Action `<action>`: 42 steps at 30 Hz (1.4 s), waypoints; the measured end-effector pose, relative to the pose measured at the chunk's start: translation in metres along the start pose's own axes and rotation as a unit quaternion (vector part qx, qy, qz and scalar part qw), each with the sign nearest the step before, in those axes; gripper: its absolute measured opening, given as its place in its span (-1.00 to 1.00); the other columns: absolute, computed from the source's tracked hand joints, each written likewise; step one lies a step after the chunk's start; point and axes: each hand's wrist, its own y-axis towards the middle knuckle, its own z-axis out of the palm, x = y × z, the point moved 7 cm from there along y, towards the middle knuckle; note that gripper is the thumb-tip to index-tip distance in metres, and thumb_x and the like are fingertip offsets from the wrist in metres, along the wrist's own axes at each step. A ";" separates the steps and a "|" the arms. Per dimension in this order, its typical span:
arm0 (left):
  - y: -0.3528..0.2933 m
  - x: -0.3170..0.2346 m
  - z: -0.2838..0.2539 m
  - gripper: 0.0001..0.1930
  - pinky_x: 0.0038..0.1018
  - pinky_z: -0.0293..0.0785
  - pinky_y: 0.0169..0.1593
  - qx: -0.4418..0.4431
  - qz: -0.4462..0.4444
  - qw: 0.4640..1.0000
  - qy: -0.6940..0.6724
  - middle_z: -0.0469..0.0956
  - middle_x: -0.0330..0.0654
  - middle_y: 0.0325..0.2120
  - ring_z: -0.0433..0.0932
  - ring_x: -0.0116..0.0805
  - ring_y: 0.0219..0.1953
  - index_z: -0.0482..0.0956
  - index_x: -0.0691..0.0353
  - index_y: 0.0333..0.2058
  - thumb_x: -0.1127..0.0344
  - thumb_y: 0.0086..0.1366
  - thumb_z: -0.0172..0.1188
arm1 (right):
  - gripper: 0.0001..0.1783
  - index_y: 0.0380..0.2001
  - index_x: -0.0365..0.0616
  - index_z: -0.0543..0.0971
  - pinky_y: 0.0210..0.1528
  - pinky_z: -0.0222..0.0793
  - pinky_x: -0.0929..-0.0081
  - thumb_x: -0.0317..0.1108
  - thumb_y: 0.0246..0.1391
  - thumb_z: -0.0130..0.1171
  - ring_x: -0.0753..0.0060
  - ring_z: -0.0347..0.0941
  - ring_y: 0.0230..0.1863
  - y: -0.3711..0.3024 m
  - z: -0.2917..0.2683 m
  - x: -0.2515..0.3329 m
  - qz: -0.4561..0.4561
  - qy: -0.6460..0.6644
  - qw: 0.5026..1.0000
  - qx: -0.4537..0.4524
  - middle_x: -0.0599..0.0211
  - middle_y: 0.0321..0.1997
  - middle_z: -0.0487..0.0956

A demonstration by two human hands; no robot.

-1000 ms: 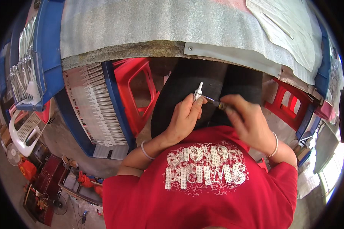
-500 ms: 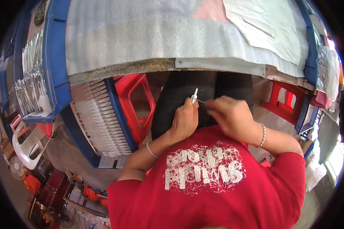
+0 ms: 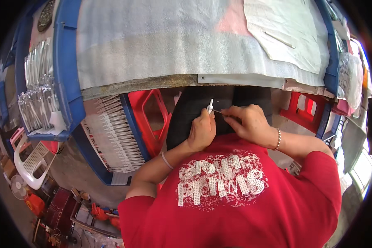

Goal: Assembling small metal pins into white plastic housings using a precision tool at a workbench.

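Over my lap, my left hand is closed round a small white piece with a narrow tip, which points up and away from me. My right hand pinches a thin, dark metal rod between thumb and fingers. The rod's far end meets the side of the white piece, just above my left fingertips. Whether it goes into the piece or only touches it, I cannot tell. The lower part of the white piece is hidden in my left hand.
A padded workbench lies ahead, with a white cloth at its right. On the left, a blue tray holds silvery slender parts. Below it, another tray carries rows of white parts. Red stools stand under the bench.
My right hand, blurred by motion before, now shows sharply with its fingers closer round the rod. My left hand keeps its hold on the white piece. The whole view has shifted slightly.
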 end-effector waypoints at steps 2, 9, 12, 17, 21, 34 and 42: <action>0.000 0.000 -0.002 -0.86 -0.04 0.34 -0.50 -0.003 -0.006 1.000 0.018 0.46 0.23 -0.59 0.48 0.30 -0.44 0.33 0.39 -0.39 0.43 0.33 -0.03 | -0.75 -0.25 -0.23 0.61 -0.41 0.45 0.34 -0.36 -0.01 0.21 0.07 0.54 -0.46 0.000 0.004 -0.009 0.046 0.060 0.997 0.001 0.11 -0.43 0.61; -0.004 -0.010 -0.012 -0.82 -0.33 0.23 -0.66 -0.058 0.059 0.992 -0.095 0.37 -0.11 -0.71 0.37 -0.27 -0.74 0.35 0.32 -0.36 0.32 0.39 -0.04 | -0.61 -0.04 -0.25 0.42 -0.29 0.44 0.29 -0.50 0.00 0.14 -0.02 0.49 -0.35 -0.013 -0.016 0.027 -0.075 0.053 0.996 -0.006 0.03 -0.33 0.49; -0.009 0.004 0.001 -0.74 -0.67 0.13 -0.65 0.072 -0.202 0.912 -0.350 0.26 -0.41 -0.69 0.22 -0.70 -0.69 0.41 0.26 -0.41 0.24 0.43 -0.07 | -0.60 -0.04 -0.27 0.44 -0.26 0.44 0.30 -0.54 -0.03 0.10 0.01 0.48 -0.34 -0.024 -0.022 0.036 -0.104 -0.033 0.994 -0.005 0.06 -0.27 0.43; -0.010 0.004 0.000 -0.75 -0.64 0.15 -0.66 0.072 -0.221 0.908 -0.349 0.28 -0.38 -0.70 0.24 -0.66 -0.71 0.41 0.27 -0.41 0.26 0.42 -0.07 | -0.52 -0.01 -0.30 0.44 -0.22 0.44 0.34 -0.54 -0.11 0.08 0.11 0.47 -0.29 -0.030 -0.014 0.033 -0.137 -0.082 0.987 0.003 0.11 -0.24 0.40; -0.011 0.005 0.001 -0.75 -0.63 0.15 -0.66 0.065 -0.209 0.914 -0.340 0.28 -0.37 -0.71 0.24 -0.65 -0.71 0.42 0.28 -0.41 0.27 0.42 -0.06 | -0.52 -0.01 -0.32 0.45 -0.20 0.44 0.35 -0.55 -0.11 0.07 0.12 0.46 -0.28 -0.029 -0.011 0.032 -0.140 -0.079 0.987 0.011 0.12 -0.24 0.40; -0.004 0.009 0.001 -0.80 -0.25 0.34 -0.49 0.014 -0.078 0.983 -0.163 0.44 0.06 -0.65 0.51 -0.03 -0.57 0.39 0.40 -0.41 0.37 0.36 -0.03 | -0.71 -0.11 -0.28 0.53 -0.50 0.39 0.32 -0.43 0.08 0.08 0.23 0.50 -0.49 -0.008 -0.005 0.031 -0.168 -0.215 0.962 0.025 0.26 -0.58 0.46; -0.002 0.003 0.000 -0.85 -0.22 0.38 -0.45 -0.030 0.029 0.998 -0.048 0.47 0.09 -0.57 0.53 0.09 -0.49 0.38 0.36 -0.37 0.41 0.35 -0.07 | -0.81 -0.35 -0.19 0.62 -0.47 0.41 0.34 -0.35 -0.07 0.25 0.10 0.50 -0.53 0.013 0.011 -0.037 0.227 0.319 0.918 0.071 0.08 -0.55 0.56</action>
